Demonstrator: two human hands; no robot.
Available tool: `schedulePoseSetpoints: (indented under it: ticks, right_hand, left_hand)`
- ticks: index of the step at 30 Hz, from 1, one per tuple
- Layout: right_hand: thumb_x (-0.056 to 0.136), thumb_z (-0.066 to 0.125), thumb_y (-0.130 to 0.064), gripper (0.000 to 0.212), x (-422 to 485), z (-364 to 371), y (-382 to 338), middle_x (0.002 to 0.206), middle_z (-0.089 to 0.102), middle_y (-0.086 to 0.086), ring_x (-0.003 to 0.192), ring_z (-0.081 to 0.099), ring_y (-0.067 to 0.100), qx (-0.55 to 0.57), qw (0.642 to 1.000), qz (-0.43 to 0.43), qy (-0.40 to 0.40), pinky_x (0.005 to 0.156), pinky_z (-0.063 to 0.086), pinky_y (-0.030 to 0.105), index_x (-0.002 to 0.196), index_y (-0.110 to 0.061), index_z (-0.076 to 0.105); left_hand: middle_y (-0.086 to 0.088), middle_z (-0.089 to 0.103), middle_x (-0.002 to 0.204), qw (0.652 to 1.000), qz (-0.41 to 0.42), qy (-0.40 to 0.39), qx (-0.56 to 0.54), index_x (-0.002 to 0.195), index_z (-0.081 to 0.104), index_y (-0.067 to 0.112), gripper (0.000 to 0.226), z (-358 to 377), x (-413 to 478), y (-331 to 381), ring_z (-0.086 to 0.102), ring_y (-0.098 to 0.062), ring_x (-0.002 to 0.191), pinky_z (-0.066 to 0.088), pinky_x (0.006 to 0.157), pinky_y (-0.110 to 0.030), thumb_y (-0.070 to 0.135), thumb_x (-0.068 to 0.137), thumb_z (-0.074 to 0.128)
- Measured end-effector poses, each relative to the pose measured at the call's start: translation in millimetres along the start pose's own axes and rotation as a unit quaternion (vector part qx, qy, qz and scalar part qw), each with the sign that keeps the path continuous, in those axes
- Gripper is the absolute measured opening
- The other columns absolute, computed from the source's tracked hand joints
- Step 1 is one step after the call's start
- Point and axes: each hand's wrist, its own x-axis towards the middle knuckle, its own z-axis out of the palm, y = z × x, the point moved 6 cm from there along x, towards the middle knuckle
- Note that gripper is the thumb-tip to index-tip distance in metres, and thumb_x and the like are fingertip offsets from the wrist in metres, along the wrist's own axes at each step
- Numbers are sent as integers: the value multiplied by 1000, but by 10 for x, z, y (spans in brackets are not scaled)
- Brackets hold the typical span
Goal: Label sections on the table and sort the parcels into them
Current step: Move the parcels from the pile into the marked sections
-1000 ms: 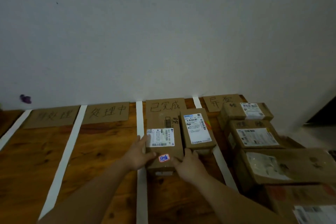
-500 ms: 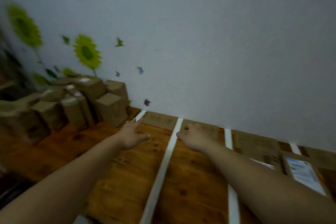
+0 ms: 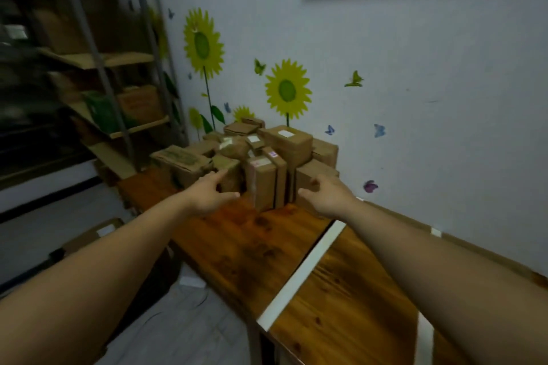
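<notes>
A pile of brown cardboard parcels point(image 3: 284, 142) stands at the left end of the wooden table point(image 3: 252, 243), against the wall. At its front an upright parcel point(image 3: 264, 184) with a small pink sticker stands on end. My left hand point(image 3: 212, 194) reaches just left of that parcel with fingers spread, holding nothing. My right hand point(image 3: 326, 197) is just right of it, fingers extended, also holding nothing. Neither hand clearly touches the parcel. A white tape strip point(image 3: 305, 270) divides the table into sections.
A metal shelf rack point(image 3: 100, 74) with boxes stands left of the table. A box point(image 3: 95, 234) lies on the floor below the table's edge. Sunflower stickers point(image 3: 287, 89) decorate the wall. A second tape strip point(image 3: 424, 338) crosses the table at lower right.
The view has swung left from the labelled sections and sorted parcels to the unsorted pile. Both hands let go of the placed parcel and moved left, now flanking an upright parcel.
</notes>
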Motion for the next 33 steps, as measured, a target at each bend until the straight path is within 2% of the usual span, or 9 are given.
schedulePoseSetpoints:
  ticks: [3, 7, 10, 14, 18, 22, 26, 30, 33]
  right_hand:
    - [93, 52, -50, 46, 381, 28, -224, 127, 56, 6, 109, 54, 22, -12, 1000, -14, 20, 83, 41, 32, 128, -19, 52]
    - [96, 50, -47, 45, 988, 212, -330, 103, 59, 0, 78, 53, 10, -13, 1000, 4, 1, 59, 40, 24, 128, -16, 50]
    - [93, 52, -48, 51, 1512, 481, -414, 122, 54, 6, 98, 58, 21, 38, 999, 11, -20, 81, 52, 34, 134, -18, 46]
    - [93, 54, -45, 54, 2016, 932, -791, 132, 51, 4, 110, 55, 22, 68, 995, -14, -72, 88, 49, 34, 137, -16, 45]
    - [92, 54, -50, 60, 2316, 1403, -1206, 140, 45, 8, 121, 50, 27, 57, 991, -29, -119, 100, 44, 41, 142, -20, 40]
    - [94, 53, -47, 64, 2562, 1817, -1570, 146, 39, 7, 125, 47, 27, 63, 987, -29, -147, 95, 43, 33, 147, -18, 35]
    - [93, 54, -47, 66, 2737, 2221, -1825, 140, 48, 6, 120, 51, 25, 104, 986, 23, -131, 98, 46, 38, 147, -16, 33]
    - [93, 49, -55, 71, 2851, 2511, -1915, 143, 46, 6, 126, 48, 26, 190, 969, 144, -68, 99, 43, 34, 148, -15, 28]
    - [95, 54, -44, 70, 2821, 2590, -1981, 146, 44, 3, 124, 50, 23, 295, 930, 216, -30, 80, 45, 19, 151, -15, 22]
  left_hand:
    - [-7, 20, 156, 1000, 15, 1, -6, 150, 17, 26, 76, -194, 295, -138, 22, -27, 142, 26, 115, -45, 40, 88, 60]
    - [-6, 13, 158, 999, 10, -14, 30, 151, 15, 25, 76, -331, 791, -345, 17, -27, 144, 24, 116, -46, 38, 90, 58]
    - [-8, 15, 157, 998, -19, -20, 48, 150, 14, 26, 76, -482, 1226, -643, 20, -28, 143, 25, 115, -46, 41, 90, 58]
    - [-7, 11, 158, 994, -42, -18, 95, 150, 16, 24, 73, -736, 1685, -1087, 13, -28, 145, 19, 117, -44, 42, 91, 55]
    - [-9, 11, 158, 990, -71, -31, 120, 151, 12, 25, 81, -961, 2123, -1569, 22, -29, 142, 25, 115, -44, 49, 88, 57]
    - [-9, 11, 158, 988, -72, -31, 133, 151, 13, 23, 80, -1101, 2553, -1934, 21, -29, 142, 23, 115, -42, 51, 89, 54]
    - [-10, 10, 158, 987, -60, -1, 150, 150, 17, 25, 76, -1265, 2965, -2276, 11, -33, 144, 20, 116, -45, 55, 89, 50]
    - [-13, 24, 154, 997, -81, 2, 9, 148, 24, 28, 71, -1424, 3293, -2684, 32, -36, 134, 47, 89, -42, 45, 88, 57]
    - [-7, 48, 139, 990, -75, -53, -103, 143, 33, 25, 66, -1406, 3391, -2833, 51, -30, 117, 49, 84, -38, 42, 86, 63]
